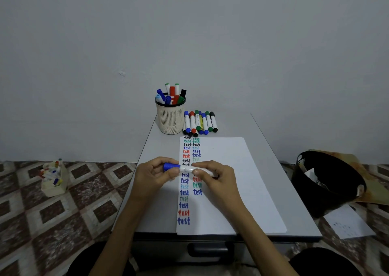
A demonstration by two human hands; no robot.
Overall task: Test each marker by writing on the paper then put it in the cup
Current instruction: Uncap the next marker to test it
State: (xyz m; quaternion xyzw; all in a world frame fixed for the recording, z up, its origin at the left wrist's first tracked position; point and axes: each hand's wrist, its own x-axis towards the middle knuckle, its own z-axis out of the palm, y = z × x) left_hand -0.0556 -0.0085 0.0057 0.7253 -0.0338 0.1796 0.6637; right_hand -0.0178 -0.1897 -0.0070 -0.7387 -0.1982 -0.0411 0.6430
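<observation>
Paper on grey table, patterned floor

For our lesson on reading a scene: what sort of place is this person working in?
Probably a room in a home: a small grey table stands by a bare pale wall, on a floor of brown and cream patterned tiles, with a black plastic bin beside it.

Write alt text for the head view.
The left hand grips the blue cap of a marker, the right hand its white barrel, above paper covered in coloured "test" words. Behind, a cup of markers stands beside a row of loose markers.
</observation>
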